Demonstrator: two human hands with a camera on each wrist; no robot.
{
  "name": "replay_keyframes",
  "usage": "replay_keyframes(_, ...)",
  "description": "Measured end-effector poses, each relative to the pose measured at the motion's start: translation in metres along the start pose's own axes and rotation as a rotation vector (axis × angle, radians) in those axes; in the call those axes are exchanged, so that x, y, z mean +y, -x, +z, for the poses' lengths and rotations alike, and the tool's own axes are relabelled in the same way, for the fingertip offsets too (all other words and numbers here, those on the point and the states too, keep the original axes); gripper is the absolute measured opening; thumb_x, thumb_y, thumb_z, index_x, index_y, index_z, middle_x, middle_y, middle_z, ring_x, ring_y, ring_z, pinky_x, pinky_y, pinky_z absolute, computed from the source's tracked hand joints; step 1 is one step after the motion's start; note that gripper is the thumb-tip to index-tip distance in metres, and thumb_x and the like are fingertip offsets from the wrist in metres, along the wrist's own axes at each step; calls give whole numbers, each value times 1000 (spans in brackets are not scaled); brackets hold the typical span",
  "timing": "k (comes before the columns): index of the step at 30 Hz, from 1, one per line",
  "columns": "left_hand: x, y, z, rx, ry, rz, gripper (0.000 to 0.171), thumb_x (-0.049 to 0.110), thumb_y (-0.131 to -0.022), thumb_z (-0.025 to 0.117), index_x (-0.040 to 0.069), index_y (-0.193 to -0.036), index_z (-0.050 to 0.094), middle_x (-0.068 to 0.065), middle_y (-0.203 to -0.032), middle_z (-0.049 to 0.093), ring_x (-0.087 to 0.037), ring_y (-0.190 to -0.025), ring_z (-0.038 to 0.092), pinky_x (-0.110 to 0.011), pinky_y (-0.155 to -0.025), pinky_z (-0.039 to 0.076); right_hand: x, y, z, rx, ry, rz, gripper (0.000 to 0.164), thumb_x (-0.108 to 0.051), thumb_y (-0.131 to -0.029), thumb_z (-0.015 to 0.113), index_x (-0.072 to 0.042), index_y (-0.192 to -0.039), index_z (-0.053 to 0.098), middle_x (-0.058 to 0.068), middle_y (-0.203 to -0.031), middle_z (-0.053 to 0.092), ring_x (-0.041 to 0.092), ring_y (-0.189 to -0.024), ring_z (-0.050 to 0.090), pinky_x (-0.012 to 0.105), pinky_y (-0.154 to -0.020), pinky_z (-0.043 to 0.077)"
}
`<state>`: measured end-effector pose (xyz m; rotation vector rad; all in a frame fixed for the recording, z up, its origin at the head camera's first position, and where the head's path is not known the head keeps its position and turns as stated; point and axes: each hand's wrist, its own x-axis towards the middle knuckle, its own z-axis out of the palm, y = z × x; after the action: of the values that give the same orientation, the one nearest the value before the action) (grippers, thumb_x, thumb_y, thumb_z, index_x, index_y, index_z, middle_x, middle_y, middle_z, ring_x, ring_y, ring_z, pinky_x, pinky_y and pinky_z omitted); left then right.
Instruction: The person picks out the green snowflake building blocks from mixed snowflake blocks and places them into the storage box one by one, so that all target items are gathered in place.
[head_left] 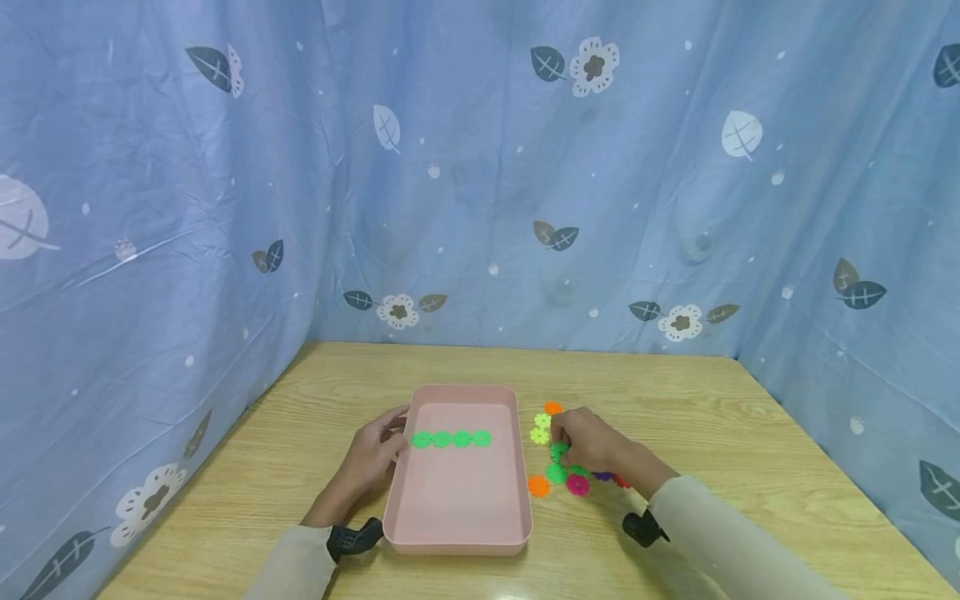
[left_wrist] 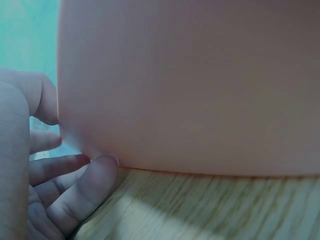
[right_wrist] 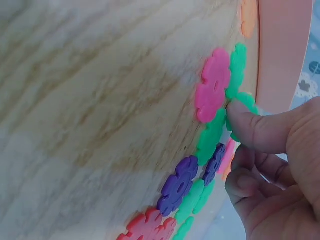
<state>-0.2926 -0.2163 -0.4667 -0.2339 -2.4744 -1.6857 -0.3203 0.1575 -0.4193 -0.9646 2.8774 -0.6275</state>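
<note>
My left hand (head_left: pixel 369 457) rests against the left outer wall of a pink tray (head_left: pixel 459 504), with thumb and fingertips touching it in the left wrist view. Inside the tray, several green flower-shaped plastic pieces (head_left: pixel 442 439) lie in a row across it. To the right of the tray, my right hand (head_left: pixel 594 442) reaches down among loose flower pieces. Its thumb (right_wrist: pixel 245 120) and curled fingers pinch a green flower piece (right_wrist: pixel 247 100); the far side of the grasp is hidden. Beside it lie a pink flower piece (right_wrist: pixel 213 85) and a purple one (right_wrist: pixel 179 185).
Orange flower pieces (head_left: pixel 538 486) and yellow ones (head_left: pixel 540 435) lie near the tray's right wall. Red pieces (right_wrist: pixel 147 227) are partly under the right forearm. The wooden table (head_left: pixel 660 392) is bordered by blue patterned curtains (head_left: pixel 480 208) at the back and sides.
</note>
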Motion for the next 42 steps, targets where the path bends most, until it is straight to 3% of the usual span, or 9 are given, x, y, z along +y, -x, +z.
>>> replay_keyframes(7, 3, -1, -2, 2, -3, 0, 61, 5, -89, 52, 9, -150, 49, -19, -131, 63, -24, -91, 68, -35, -57, 60, 1, 2, -3, 87, 29, -119, 31, 19, -71, 60, -9, -82, 64, -3, -74, 59, 12, -68, 52, 26, -63, 49)
replay_keyframes(11, 4, 0, -2, -6, 4, 7, 61, 4, -89, 52, 7, -150, 48, -20, -132, 62, -25, -93, 69, -34, -57, 60, -3, 2, -4, 134, 33, -148, 30, 19, -75, 56, -8, -84, 66, -1, -78, 61, 12, -71, 52, 26, -65, 50)
replay_keyframes(20, 5, 0, -3, -3, 6, 12, 61, 4, -90, 52, 7, -150, 48, -20, -132, 63, -25, -92, 69, -34, -56, 60, -15, -7, -5, 206, 0, -134, 21, 14, -83, 64, -6, -89, 63, -2, -78, 55, 13, -71, 48, 28, -67, 50)
replay_keyframes(25, 5, 0, -2, -3, -3, 16, 61, 4, -89, 53, 6, -150, 48, -19, -130, 64, -25, -92, 69, -34, -56, 60, -26, -14, -7, 230, -39, -86, 19, 11, -89, 65, -8, -93, 64, 0, -84, 58, 14, -76, 51, 30, -71, 52)
replay_keyframes(29, 4, 1, -1, -5, -2, 20, 60, 5, -90, 52, 6, -150, 49, -19, -130, 64, -24, -92, 69, -33, -57, 60, -35, -20, -7, 264, -64, -100, 18, 11, -90, 65, -7, -94, 64, 2, -87, 60, 15, -78, 53, 31, -72, 53)
replay_keyframes(34, 2, 1, 0, -1, 8, 15, 61, 4, -89, 53, 7, -150, 49, -21, -131, 63, -25, -92, 69, -34, -57, 60, -42, -27, -4, 259, -111, -127, 17, 11, -90, 63, -6, -94, 66, 4, -89, 65, 16, -79, 59, 29, -72, 54)
replay_keyframes(42, 4, 3, 1, -6, 26, 32, 60, 3, -89, 54, 5, -149, 49, -25, -133, 62, -28, -91, 68, -34, -55, 59, -45, -37, 1, 235, -148, -81, 15, 9, -88, 67, -6, -93, 67, 1, -84, 66, 13, -77, 59, 28, -71, 54)
